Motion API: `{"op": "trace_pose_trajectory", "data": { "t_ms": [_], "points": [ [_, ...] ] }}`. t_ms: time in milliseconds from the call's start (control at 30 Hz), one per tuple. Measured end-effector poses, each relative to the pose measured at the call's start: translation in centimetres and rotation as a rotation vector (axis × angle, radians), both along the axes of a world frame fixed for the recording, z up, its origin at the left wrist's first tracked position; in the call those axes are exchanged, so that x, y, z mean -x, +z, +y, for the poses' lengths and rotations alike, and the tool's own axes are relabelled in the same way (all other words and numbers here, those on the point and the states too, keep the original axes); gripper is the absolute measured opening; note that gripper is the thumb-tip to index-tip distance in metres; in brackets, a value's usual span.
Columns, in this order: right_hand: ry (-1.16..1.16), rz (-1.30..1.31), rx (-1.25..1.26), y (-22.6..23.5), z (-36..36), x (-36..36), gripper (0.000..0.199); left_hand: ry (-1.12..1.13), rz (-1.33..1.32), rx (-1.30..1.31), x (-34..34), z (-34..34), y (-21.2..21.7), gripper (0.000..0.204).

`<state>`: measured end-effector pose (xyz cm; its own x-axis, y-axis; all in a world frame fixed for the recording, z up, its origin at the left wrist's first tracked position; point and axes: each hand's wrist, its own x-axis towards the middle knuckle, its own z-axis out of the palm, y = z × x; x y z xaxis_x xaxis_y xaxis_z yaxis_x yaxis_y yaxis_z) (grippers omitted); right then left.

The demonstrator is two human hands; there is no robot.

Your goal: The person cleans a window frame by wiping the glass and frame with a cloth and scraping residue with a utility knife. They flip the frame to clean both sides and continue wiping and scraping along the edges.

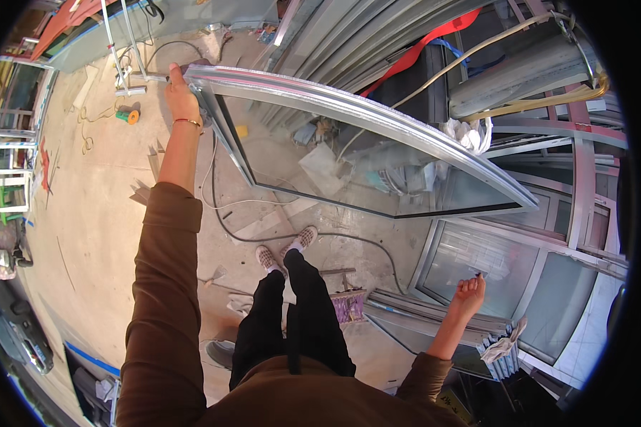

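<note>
Window frame [335,105] — glossy, smooth metal

Glass panel [335,160], silver frame [335,98], roughly upright

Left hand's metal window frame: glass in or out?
In: reflections show on the glass pane within the metal window frame gripped by the left hand.

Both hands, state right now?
Left hand: closed, gripping the framed glass panel at its left end.
Right hand: curled closed, apparently pinching a small dark item, unidentifiable.
</note>
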<state>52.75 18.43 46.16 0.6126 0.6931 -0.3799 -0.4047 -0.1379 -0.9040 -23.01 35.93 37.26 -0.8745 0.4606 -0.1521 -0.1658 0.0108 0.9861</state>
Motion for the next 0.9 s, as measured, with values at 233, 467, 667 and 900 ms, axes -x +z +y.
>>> {"op": "trace_pose_trajectory", "data": {
  "t_ms": [233, 467, 667, 900],
  "points": [
    [0.521, 0.175, 0.229, -9.0, -4.3, 20.8, 0.014, 0.216, -0.29, -0.158, 4.0, -9.8, -4.0, 0.065],
    [0.99, -0.144, 0.353, -33.5, -3.3, 29.4, 0.008, 0.321, -0.801, -0.104, -6.9, -31.8, -28.8, 0.059],
    [1.305, -0.445, 0.325, -48.1, -4.9, 32.2, 0.011, 0.396, -1.036, -0.124, -22.0, -41.1, -43.7, 0.049],
    [1.521, -0.449, 0.127, -51.7, -5.6, 37.5, 0.01, 0.346, -0.937, -0.121, -24.2, -38.6, -42.9, 0.031]
  ]
}}
